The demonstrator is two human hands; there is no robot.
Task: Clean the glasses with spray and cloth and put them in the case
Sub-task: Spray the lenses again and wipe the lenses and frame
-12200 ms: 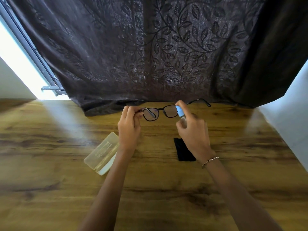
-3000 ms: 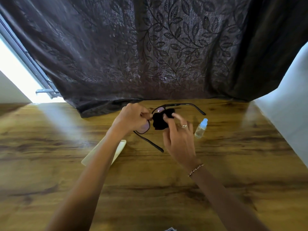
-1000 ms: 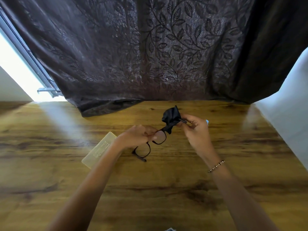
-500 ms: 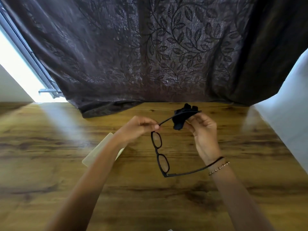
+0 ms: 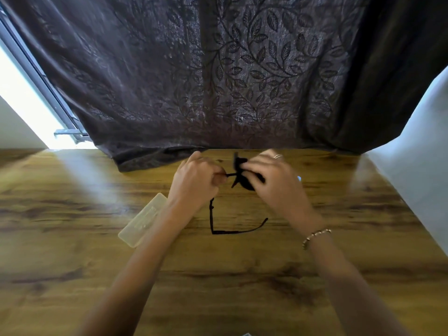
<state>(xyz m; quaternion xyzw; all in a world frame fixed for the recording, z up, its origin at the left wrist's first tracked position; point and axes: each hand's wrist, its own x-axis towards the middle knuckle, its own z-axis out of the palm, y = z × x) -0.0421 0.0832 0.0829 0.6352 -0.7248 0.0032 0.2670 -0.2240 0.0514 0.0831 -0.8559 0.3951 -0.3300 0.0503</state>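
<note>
Nearest the camera, two bare forearms reached out over the wooden table [image 5: 242,287]; a beaded bracelet [image 5: 316,236] circled the right wrist; just beside the left forearm a pale, translucent case [image 5: 141,221] lay flat on the wood, well apart from the glasses; between the two wrists the black glasses [image 5: 212,221] were held up off the table, their front seen edge-on as a thin dark line hanging downward, with the lower temple jutting out to the right from its bottom end; above that, the left hand [image 5: 196,183] was curled into a loose fist, its thumb and fingertips pinching the upper temple, which ran as a thin bar across the gap toward the other hand; the right hand [image 5: 274,183], a ring [image 5: 277,156] on one finger, had its fingers bent round a bunched black cloth [image 5: 244,179] that it pressed about that same temple, though blur hid just how the fingers lay; past the right hand only a small pale-blue sliver of the spray bottle [image 5: 299,178] showed on the table; farther back a dark curtain [image 5: 218,69] patterned with leaves hung down onto the table's far edge; a bright window [image 5: 14,93] glared at the far left.
</note>
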